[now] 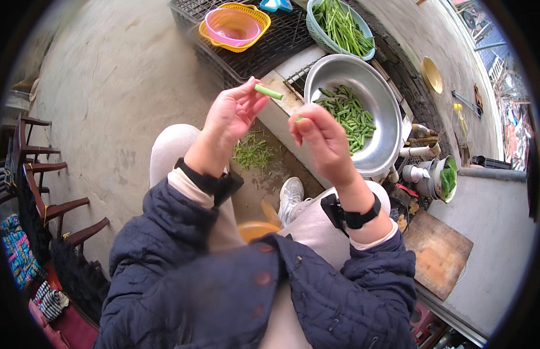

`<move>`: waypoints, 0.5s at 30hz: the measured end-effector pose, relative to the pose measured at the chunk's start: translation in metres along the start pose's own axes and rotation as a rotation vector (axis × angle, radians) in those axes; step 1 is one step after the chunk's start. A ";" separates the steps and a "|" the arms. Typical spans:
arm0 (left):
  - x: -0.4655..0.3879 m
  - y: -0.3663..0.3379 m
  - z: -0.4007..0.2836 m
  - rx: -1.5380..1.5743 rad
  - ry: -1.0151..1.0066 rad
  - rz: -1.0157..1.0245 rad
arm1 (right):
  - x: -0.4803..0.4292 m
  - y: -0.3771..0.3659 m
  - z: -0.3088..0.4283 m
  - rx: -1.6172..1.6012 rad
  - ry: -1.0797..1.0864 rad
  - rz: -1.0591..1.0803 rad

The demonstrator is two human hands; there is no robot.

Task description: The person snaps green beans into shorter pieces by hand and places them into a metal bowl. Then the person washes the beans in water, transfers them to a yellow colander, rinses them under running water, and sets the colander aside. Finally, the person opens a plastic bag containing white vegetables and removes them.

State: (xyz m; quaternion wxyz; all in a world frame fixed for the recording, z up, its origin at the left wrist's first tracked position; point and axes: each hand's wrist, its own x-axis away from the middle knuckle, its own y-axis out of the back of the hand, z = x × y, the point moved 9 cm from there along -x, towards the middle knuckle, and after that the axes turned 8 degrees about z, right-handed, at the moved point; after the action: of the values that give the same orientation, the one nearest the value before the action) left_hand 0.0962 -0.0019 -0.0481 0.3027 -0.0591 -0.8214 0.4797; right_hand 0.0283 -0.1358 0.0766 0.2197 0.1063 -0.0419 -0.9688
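Note:
Between the thumb and fingers of my left hand [237, 111] is a short green stem piece [268, 92], its free end pointing right. My right hand [324, 144] pinches a small green bit [299, 118] between thumb and forefinger; most of the bit is hidden by the fingers. Just beyond the right hand stands a wide metal basin [389, 124], with many short cut stems [357, 124] on its bottom. A light-blue plastic basket [318, 32] behind it holds long green stems [342, 26]. Below and between my hands, leafy trimmings [253, 151] lie heaped on the wet floor.
At the back, black plastic crates [246, 65] carry a yellow basket [264, 27] with a pink bowl [232, 28] inside. To the right are a wooden board [440, 253], white pipes [420, 151] and a pot with a green leaf [448, 178]. Dark wooden chair legs [69, 207] stand at left.

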 end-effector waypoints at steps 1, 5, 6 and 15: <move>0.002 -0.004 -0.003 -0.041 -0.022 0.049 | -0.001 0.005 -0.001 -0.098 -0.014 -0.043; 0.010 -0.030 -0.005 -0.270 -0.063 0.260 | -0.007 0.020 -0.031 -0.512 -0.235 -0.140; 0.012 -0.034 -0.003 -0.332 -0.070 0.285 | -0.007 0.016 -0.044 -0.607 -0.338 -0.112; 0.011 -0.035 0.002 -0.555 -0.187 0.219 | 0.001 -0.002 -0.073 -0.485 -0.499 -0.124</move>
State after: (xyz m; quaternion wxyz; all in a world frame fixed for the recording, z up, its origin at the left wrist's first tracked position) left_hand 0.0927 -0.0178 -0.0152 0.1446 -0.1834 -0.9340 0.2704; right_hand 0.0433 -0.1372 0.0055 0.1624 -0.1867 0.1437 -0.9582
